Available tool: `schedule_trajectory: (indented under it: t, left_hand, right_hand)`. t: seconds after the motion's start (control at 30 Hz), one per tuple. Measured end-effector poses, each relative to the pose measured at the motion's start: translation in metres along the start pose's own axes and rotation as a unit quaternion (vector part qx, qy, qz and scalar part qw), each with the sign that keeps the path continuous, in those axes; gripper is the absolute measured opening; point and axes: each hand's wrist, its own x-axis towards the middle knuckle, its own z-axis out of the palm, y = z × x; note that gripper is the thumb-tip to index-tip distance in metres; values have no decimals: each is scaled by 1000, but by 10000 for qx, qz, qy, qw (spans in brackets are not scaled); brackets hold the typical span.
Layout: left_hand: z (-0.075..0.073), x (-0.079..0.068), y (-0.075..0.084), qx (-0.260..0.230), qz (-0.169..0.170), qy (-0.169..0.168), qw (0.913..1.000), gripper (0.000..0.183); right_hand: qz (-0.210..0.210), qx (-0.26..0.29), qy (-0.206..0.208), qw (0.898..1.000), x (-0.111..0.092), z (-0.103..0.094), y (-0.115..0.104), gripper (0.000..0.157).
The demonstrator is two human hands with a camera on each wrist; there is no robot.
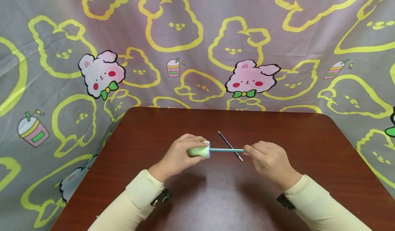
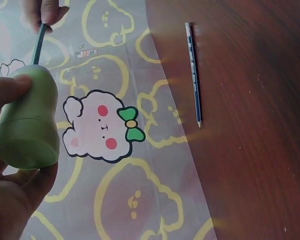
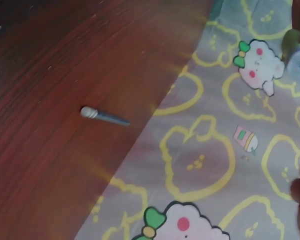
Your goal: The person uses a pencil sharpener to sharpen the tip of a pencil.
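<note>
The head view shows the brown table (image 1: 217, 203) and both hands from above; only the left wrist view shows the round base (image 2: 30, 152) of the green cylinder (image 1: 197, 152). Left hand (image 1: 182, 152) has fingers wrapped around this cylinder, above the table. Right hand (image 1: 270, 159) pinches a teal stick (image 1: 223, 150) meeting it. Behind, a dark pencil (image 1: 225, 140) lies, partly covered by the stick.

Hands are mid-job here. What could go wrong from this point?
The right hand pinches the teal pencil near its far end, so that grip might slip. If the left hand tilts the green cylinder, the teal pencil could snap where they meet. The dark pencil on the table might roll if bumped.
</note>
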Motion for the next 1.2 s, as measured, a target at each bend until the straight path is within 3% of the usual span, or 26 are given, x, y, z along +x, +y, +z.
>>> schedule_trajectory:
  t: [0.07,0.1,0.13,0.17,0.27,0.3,0.33,0.37,0.4,0.43,0.47,0.53,0.57,0.63,0.67,0.73,0.8,0.9,1.0,1.07,1.1,1.13,1.17,1.2]
  left_hand:
    - [0,-1,0,113,177,5,9998,35]
    - [0,-1,-1,225,320,13,9992,35]
    - [1,-1,-1,345,496,36,9982,34]
    - [1,-1,-2,444,674,82,9967,34]
    - [5,-1,-3,710,1099,210,9912,33]
    - [6,0,-4,767,1169,237,9899,33]
    - [6,0,-4,769,1185,264,9896,33]
    - [6,-1,-5,754,1140,273,9902,33]
    - [6,-1,-5,746,1064,263,9912,33]
    - [6,-1,-5,715,988,255,9922,33]
    - [5,-1,-5,671,874,241,9936,34]
    - [3,-1,-4,536,602,202,9965,34]
    - [2,-1,-4,440,435,181,9979,34]
    - [0,0,-3,180,92,143,9997,34]
    - [-1,0,-3,34,-65,120,9999,34]
    - [-2,0,-3,-259,-392,92,9989,35]
    - [-2,0,-3,-483,-604,66,9970,35]
    - [-2,0,-1,-588,-706,14,9958,36]
    - [-2,0,-1,-328,-435,-21,9985,36]
    - [-2,0,-1,-6,-49,-33,10000,35]
    - [-2,0,-2,177,179,-27,9997,35]
    - [-2,0,-2,354,411,-9,9985,34]
    - [-2,0,-2,509,640,14,9966,34]
    - [-1,1,-2,625,844,27,9945,33]
  right_hand:
    - [379,290,-557,9973,0,-4,-1,28]
    - [761,616,-1007,9901,1,-6,-2,25]
    - [1263,1110,-1584,9730,3,-9,-2,21]
    - [1854,1688,-2158,9437,5,-12,-1,19]
    - [3572,2962,-3331,8208,13,-21,2,10]
    - [3976,3116,-3544,7869,16,-22,3,12]
    - [4210,3208,-3666,7651,17,-23,4,12]
    - [4258,3201,-3676,7623,18,-22,5,12]
    - [4204,3101,-3636,7713,18,-22,5,11]
    - [4083,2932,-3545,7885,17,-22,4,9]
    - [3941,2770,-3365,8091,16,-21,3,9]
    - [3358,2311,-2850,8675,12,-20,2,16]
    - [2931,2062,-2526,8987,10,-19,2,18]
    - [2030,1469,-1812,9510,6,-16,2,17]
    - [1588,1148,-1435,9701,5,-13,2,17]
    - [863,717,-820,9903,3,-9,2,24]
    - [441,470,-408,9971,3,-4,2,33]
    - [179,256,-111,9994,2,0,0,31]
    - [306,198,-396,9985,3,-3,-3,29]
    - [684,470,-963,9919,5,-7,-4,19]
    - [1055,827,-1427,9806,7,-10,-4,14]
    - [1530,1310,-1956,9598,10,-13,-3,11]
    - [2063,1896,-2460,9279,12,-15,-2,8]
    - [2626,2452,-2867,8881,15,-17,0,6]
